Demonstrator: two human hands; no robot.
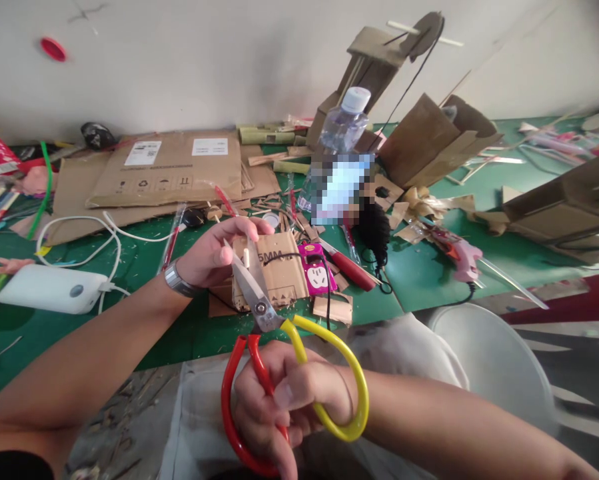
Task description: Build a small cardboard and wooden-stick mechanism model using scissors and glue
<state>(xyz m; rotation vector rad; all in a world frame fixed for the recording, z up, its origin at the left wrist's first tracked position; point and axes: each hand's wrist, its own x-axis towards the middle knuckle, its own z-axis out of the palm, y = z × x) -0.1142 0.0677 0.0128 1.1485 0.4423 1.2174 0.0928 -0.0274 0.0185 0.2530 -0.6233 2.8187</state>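
My right hand (289, 393) grips a pair of scissors (260, 308) with one red and one yellow handle loop. Their blades are parted, and a short pale wooden stick (246, 257) shows between them. Behind the blades is a small cardboard block (284, 277) with "5MM" printed on it and a black cord across its face. At its upper left corner, my left hand (219, 250) has curled fingers along the edge, with the thumb close to the blade tips. What the left palm touches is hidden. Beside the block lies a purple packet with a socket picture (318, 270).
A red-handled tool (349, 267), a clear bottle (342, 127) and cardboard scraps lie beyond the block. At left are a white power bank (54, 288) and its cable. A pink glue gun (464, 260) and cardboard structures (564, 193) stand right. A stool (499, 373) is below.
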